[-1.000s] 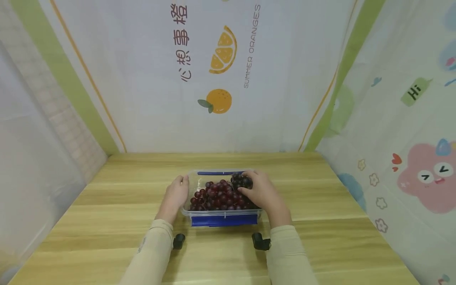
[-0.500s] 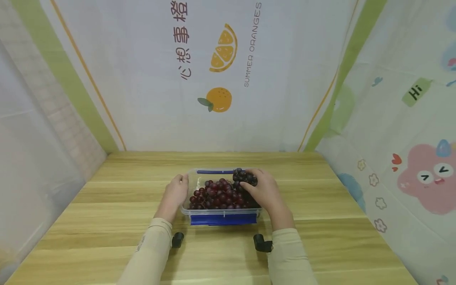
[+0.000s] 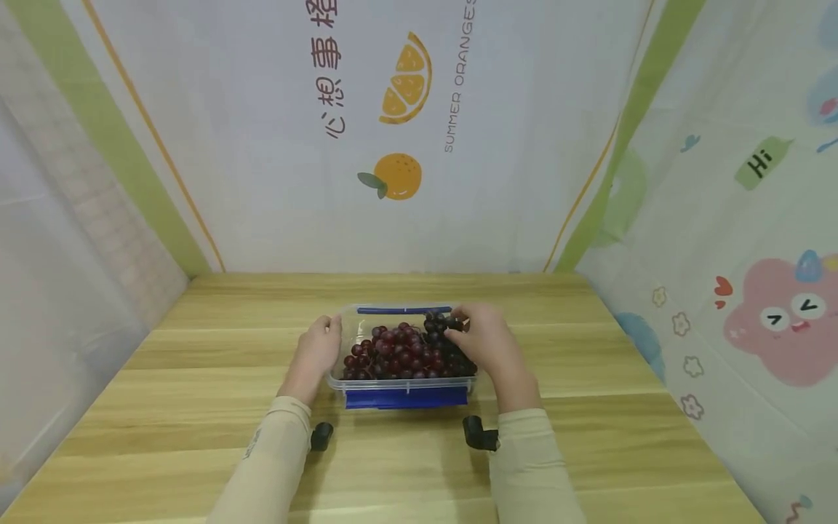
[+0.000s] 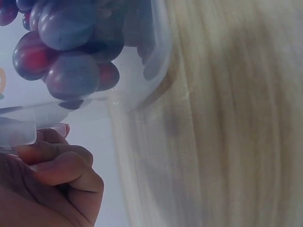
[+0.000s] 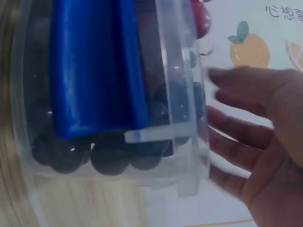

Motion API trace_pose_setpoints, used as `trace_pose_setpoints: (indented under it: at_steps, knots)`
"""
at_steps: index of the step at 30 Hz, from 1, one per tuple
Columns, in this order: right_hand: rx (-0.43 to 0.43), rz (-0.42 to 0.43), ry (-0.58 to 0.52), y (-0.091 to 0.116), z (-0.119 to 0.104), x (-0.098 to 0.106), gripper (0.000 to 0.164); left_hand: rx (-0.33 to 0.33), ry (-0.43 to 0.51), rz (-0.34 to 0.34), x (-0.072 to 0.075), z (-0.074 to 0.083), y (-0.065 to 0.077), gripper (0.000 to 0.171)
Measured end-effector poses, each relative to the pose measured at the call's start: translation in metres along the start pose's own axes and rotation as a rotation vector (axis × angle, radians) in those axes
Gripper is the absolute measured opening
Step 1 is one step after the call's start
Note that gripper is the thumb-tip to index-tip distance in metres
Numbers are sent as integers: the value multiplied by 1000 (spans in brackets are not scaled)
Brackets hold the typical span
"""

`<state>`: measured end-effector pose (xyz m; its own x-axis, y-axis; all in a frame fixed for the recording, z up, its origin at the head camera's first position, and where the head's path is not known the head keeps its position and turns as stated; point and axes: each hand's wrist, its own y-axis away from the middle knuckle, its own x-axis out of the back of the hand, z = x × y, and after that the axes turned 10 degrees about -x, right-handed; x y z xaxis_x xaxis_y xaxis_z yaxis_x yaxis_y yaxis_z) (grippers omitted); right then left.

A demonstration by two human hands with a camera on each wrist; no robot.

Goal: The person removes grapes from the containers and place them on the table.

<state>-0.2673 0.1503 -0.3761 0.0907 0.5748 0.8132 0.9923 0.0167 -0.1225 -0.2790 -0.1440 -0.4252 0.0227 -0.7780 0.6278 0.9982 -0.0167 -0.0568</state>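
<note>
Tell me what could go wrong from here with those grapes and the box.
The dark grapes rise above the right side of the heap, close to the right hand, so a careless brush might knock some loose. The left hand grips the clear box at one end only, so a sideways tug could drag it across the table.

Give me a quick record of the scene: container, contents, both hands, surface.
container: clear plastic, open on top, blue flap on near side
contents: red grapes at left and middle; dark grapes at right
left hand: grips the container's left edge
right hand: at the dark grapes; whether it grips any is unclear
surface: wood-grain table
</note>
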Motion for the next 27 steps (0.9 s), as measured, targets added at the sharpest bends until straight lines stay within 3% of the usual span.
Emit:
trace_pose_setpoints:
  at_steps: [4,13,17,27]
  knots:
    - [-24,-137,91,1,-2,0,45,3,-3,-1,1,-1,0,66]
    - [-81,-221,178,-2,-5,-8,61,6,14,-5,1,-1,-1,67]
    - [-88,-223,212,-7,-8,-11,61,1,7,3,1,-1,-1,66]
    - [-56,-153,232,-12,-7,-13,44,0,10,0,1,-2,-1,66]
